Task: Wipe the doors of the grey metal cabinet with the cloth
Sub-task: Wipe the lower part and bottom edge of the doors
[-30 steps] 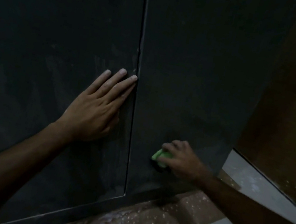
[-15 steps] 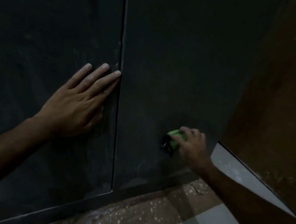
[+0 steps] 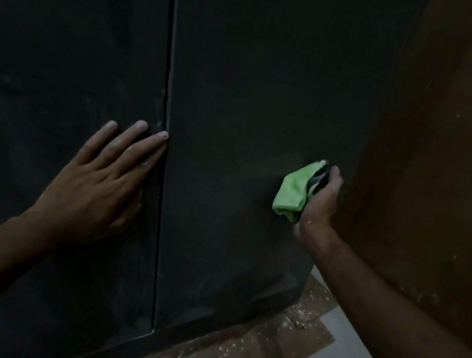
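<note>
My right hand (image 3: pixel 319 203) grips the bunched green cloth (image 3: pixel 294 192) against the right door (image 3: pixel 251 150) of the grey cabinet, low down near its right edge. The wad's long axis runs steeply, its top tipped up and to the right. My left hand (image 3: pixel 97 187) lies flat, fingers straight, on the left door (image 3: pixel 62 58), fingertips pointing up-right to the seam (image 3: pixel 167 106).
</note>
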`<state>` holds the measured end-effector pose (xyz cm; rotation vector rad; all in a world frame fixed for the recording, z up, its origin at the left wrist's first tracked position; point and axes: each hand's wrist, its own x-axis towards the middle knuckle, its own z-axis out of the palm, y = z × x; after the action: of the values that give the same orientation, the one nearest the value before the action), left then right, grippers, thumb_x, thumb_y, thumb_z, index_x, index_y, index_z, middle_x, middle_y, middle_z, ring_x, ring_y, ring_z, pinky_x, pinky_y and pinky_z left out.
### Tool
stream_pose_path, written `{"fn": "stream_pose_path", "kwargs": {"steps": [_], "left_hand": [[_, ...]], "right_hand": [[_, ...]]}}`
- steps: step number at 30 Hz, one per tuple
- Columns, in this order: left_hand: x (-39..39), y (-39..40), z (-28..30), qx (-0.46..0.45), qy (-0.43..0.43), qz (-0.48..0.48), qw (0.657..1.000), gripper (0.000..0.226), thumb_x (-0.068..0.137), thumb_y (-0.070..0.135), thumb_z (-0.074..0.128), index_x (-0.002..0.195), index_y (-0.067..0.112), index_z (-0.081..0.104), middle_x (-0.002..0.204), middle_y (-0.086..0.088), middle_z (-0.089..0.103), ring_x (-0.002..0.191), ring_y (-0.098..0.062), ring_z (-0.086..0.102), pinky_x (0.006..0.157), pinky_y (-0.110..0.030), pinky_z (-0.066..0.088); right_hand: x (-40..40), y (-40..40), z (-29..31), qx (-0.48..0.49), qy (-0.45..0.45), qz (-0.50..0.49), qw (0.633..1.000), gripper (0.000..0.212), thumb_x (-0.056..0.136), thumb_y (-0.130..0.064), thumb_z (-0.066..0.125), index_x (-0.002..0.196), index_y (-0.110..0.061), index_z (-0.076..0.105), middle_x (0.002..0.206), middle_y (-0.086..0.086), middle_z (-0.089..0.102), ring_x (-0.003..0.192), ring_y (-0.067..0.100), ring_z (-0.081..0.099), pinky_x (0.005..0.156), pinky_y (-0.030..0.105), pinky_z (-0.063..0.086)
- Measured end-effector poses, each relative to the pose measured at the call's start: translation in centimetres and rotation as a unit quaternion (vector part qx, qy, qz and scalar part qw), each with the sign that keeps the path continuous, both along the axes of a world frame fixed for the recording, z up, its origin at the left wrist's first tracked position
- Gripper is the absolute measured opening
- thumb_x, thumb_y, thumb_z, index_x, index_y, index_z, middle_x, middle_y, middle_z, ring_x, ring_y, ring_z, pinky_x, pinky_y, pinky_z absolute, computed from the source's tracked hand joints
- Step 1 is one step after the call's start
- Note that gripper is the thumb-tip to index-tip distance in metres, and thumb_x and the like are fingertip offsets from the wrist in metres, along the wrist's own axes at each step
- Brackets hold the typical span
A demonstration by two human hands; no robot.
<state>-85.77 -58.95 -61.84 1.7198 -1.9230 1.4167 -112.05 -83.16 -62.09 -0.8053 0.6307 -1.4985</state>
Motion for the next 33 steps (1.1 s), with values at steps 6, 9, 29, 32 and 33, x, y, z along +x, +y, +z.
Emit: {"fn": "stream_pose_path", "kwargs": {"steps": [6,9,29,32,33], "left_hand": [[-0.1,0.1,0.0,0.002,0.000,0.001,1.000,0.074,0.097,0.032,0.043,0.163,0.002,0.028,0.174,-0.012,0.020,0.162,-0.033,0.015,0.130,-0.058,0.014],[-0.1,0.1,-0.1,0.001,0.000,0.003,1.000,0.074,0.097,0.032,0.043,0.163,0.002,0.028,0.174,-0.011,0.020,0.162,-0.033,0.016,0.130,-0.057,0.014],[-0.4,-0.5,-0.4,-0.020,-0.001,0.023,1.000,0.082,0.093,0.044,0.042,0.162,0.002,0.029,0.173,-0.013,0.022,0.161,-0.034,0.016,0.130,-0.057,0.010],[-0.5,-0.5,-0.5,-0.015,-0.003,0.030,0.999,0.082,0.092,0.044,0.043,0.163,0.005,0.029,0.173,-0.013,0.022,0.161,-0.034,0.016,0.130,-0.058,0.012],[-0.5,-0.5,-0.5,-0.015,-0.002,0.028,1.000,0.082,0.092,0.043,0.044,0.163,0.006,0.030,0.173,-0.013,0.022,0.161,-0.034,0.016,0.130,-0.058,0.012]], "right_hand": [[2.9,2.9,-0.1,-0.165,0.210,-0.062,0.962,0.033,0.091,-0.002,0.065,0.123,-0.008,0.058,0.093,-0.004,0.064,0.071,-0.002,0.063,0.057,0.011,0.050],[3.1,3.8,-0.7,-0.242,0.285,-0.101,0.922,0.038,0.087,-0.003,0.070,0.122,-0.012,0.059,0.110,0.000,0.066,0.088,0.000,0.064,0.075,0.009,0.051],[0.1,-0.4,-11.4,-0.419,0.495,-0.202,0.734,0.051,0.084,-0.010,0.064,0.132,-0.017,0.049,0.128,0.015,0.049,0.110,0.034,0.052,0.092,0.051,0.051],[0.4,-3.0,-6.4,-0.175,0.379,-0.269,0.868,0.043,0.096,-0.014,0.059,0.139,-0.011,0.050,0.136,0.016,0.048,0.122,0.032,0.049,0.105,0.044,0.041],[1.1,-2.7,-4.9,-0.193,0.373,-0.294,0.859,0.045,0.096,-0.015,0.061,0.139,-0.012,0.051,0.137,0.015,0.048,0.121,0.031,0.048,0.105,0.042,0.040]]}}
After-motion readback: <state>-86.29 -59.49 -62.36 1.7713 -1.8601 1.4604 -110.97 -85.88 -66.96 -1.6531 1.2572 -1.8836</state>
